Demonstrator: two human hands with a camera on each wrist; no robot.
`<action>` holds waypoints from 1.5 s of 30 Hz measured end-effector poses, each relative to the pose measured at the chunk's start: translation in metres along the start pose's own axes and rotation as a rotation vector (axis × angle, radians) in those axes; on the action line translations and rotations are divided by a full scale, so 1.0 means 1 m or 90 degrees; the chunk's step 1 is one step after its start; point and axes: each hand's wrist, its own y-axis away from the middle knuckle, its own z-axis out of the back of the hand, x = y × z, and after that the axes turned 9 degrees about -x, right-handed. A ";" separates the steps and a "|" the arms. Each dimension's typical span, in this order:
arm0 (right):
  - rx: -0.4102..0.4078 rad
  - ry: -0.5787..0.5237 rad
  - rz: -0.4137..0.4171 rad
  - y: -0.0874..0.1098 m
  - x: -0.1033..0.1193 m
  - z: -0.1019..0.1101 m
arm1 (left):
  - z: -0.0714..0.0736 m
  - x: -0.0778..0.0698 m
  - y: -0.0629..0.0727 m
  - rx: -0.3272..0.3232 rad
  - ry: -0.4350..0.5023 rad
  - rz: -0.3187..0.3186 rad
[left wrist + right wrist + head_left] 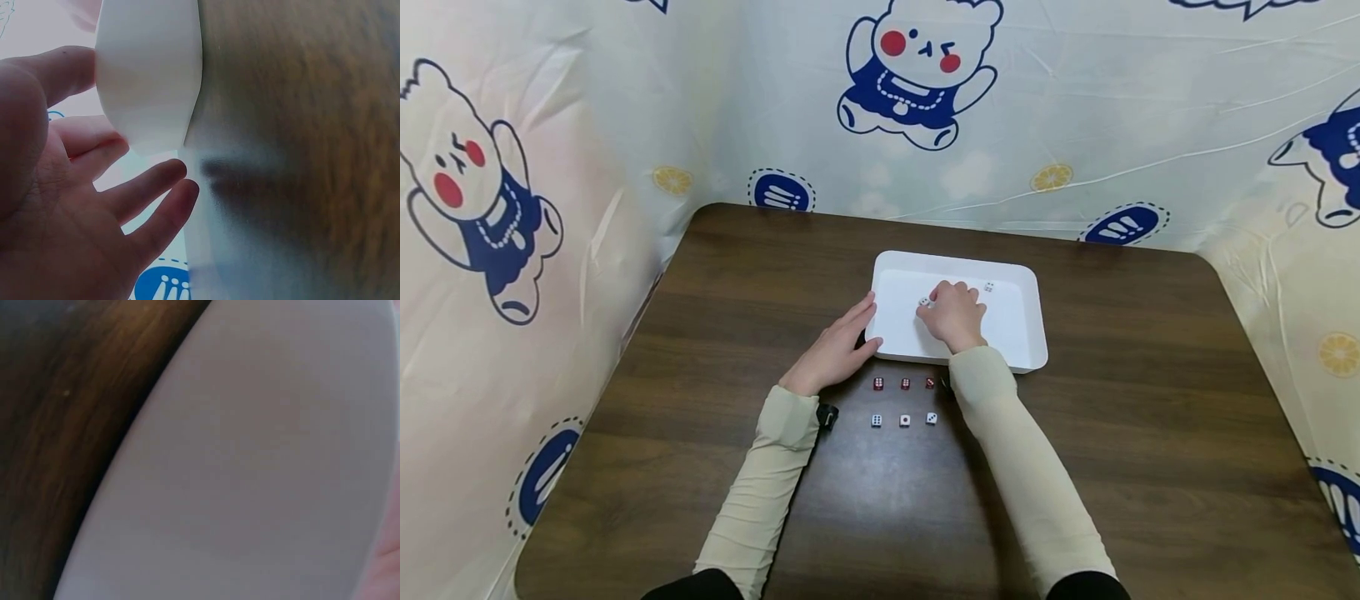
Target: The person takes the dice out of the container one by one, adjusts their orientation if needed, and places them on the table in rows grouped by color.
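A: What is the right grip (pixel 957 318) doing?

B: Its fingers bend downward inside the white tray (pixel 1015 329), at the centre of the frame. Whether they have hold of anything, I cannot tell. One loose die (pixel 924 302) lies just at its left side, touching or nearly so; a second loose die (pixel 988 287) lies apart, towards the tray's upper right corner.

A: And the left grip (pixel 831 352)?

B: Loosely spread, thumb and fingers against the tray's left end, curled round nothing. I'd guess it steadies the tray.

A: Which step is in hand?

B: Picking a die out of the tray, I judge. Below it on the desk (pixel 700 367) stand three red dice (pixel 906 383) in a row, with three white dice (pixel 905 421) in another row beneath.

A: What does the next move call for?

B: A fine fingertip pinch on one small die and, if it is to leave the tray, a lift clear of the rim. The right sleeve (pixel 1033 467) should avoid the red die nearest it.

A: What's hard to make out?

B: The right fingertips and whatever lies under them. The right wrist view is mostly blurred tray wall, a strip of skin at its right edge, no dice. The left wrist view shows no dice either. In the head view, the bottom edge cuts off both arms.
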 end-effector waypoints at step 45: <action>0.003 0.040 -0.005 -0.007 0.001 -0.008 | -0.002 0.002 0.000 -0.006 -0.001 -0.009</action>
